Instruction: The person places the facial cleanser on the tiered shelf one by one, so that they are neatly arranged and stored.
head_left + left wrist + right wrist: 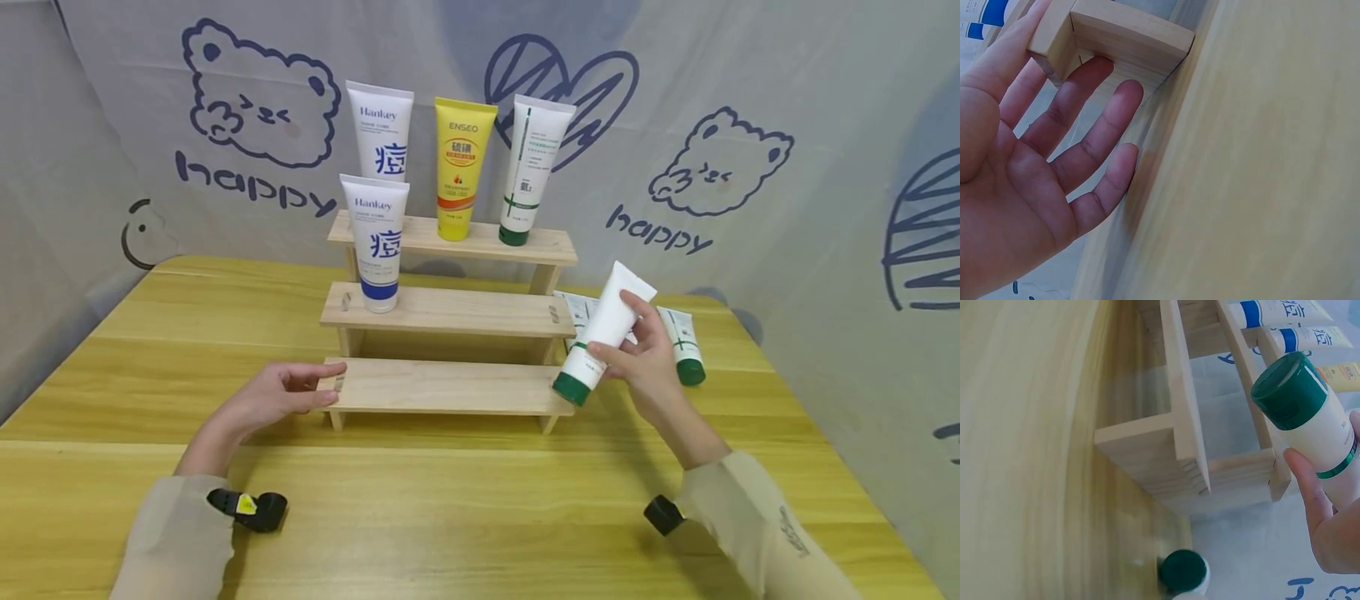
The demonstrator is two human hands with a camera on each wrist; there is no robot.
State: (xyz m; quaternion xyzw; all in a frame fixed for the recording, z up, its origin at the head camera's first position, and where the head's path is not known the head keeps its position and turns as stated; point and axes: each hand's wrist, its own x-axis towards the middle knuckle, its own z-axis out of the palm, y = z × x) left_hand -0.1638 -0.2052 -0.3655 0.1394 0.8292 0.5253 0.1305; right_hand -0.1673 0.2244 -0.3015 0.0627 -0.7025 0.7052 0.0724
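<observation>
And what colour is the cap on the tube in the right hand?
Dark green; the cap shows best in the right wrist view.

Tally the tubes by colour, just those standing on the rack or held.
White-and-blue tubes: 2, both on the rack
Yellow tube: 1, on the rack
White-and-green tubes: 2, one on the rack, one in the right hand
Total: 5

One wooden stand [465, 312] with three tiers [450, 387] is standing on one table [450, 517]. Two blue-and-white tubes [378, 237] are occupying the upper tiers' left ends; one yellow tube [463, 179], top tier. White-and-green tubes [534, 171]: one standing near the top tier's right end, one being held, at least two lying toward the table's back right corner. Two hands [648, 358] are showing.
</observation>
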